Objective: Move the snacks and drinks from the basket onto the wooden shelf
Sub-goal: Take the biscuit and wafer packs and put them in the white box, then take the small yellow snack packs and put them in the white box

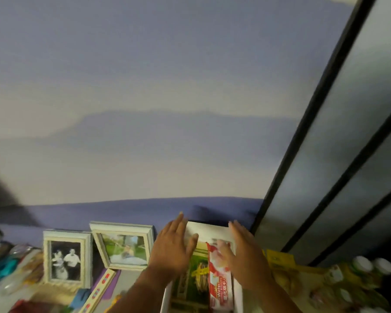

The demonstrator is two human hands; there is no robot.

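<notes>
A white basket (209, 229) stands at the bottom centre against the purple wall. Inside it lie a green snack packet (194, 274) and a red-and-white wafer packet (220, 288). My left hand (172, 247) rests against the basket's left wall with its fingers stretched out, and its thumb reaches over the rim. My right hand (244, 260) lies along the right wall, fingers spread, with its thumb over the top end of the wafer packet. Neither hand is closed around a packet. The picture is blurred.
Two white photo frames (67, 259) (124, 245) lean against the wall left of the basket. Mixed clutter (7, 265) lies at far left. Yellow packets (280, 260) and white-capped bottles (361, 264) sit to the right, beside a tall dark-framed panel (325, 154).
</notes>
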